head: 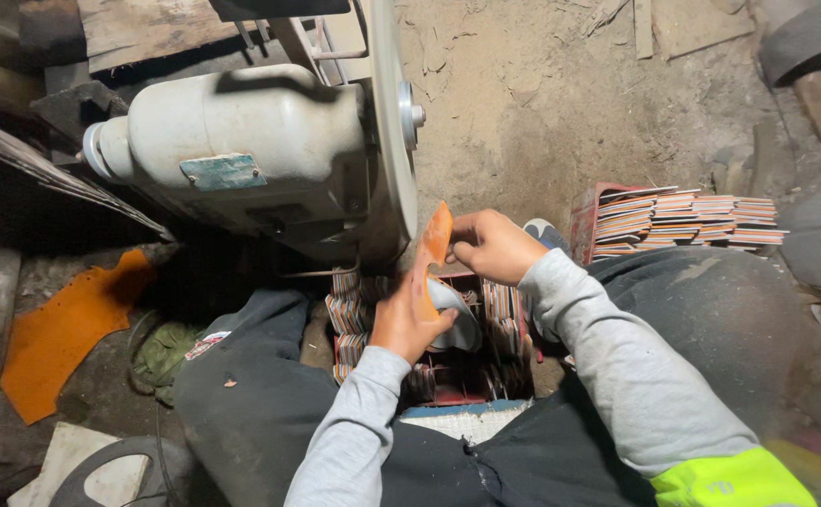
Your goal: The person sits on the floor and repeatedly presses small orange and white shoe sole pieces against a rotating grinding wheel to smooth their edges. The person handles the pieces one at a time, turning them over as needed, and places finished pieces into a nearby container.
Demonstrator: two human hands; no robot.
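Orange sole piece [432, 249] upright between both hands, beside grinding disc [390, 122]. Left hand [409, 319] clasps lower end; right hand [490, 246] pinches upper edge.

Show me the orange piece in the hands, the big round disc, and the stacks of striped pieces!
orange piece [437, 235], head view, upper end.
round disc [394, 141], head view, its flat face.
striped stacks [683, 221], head view, middle stack.
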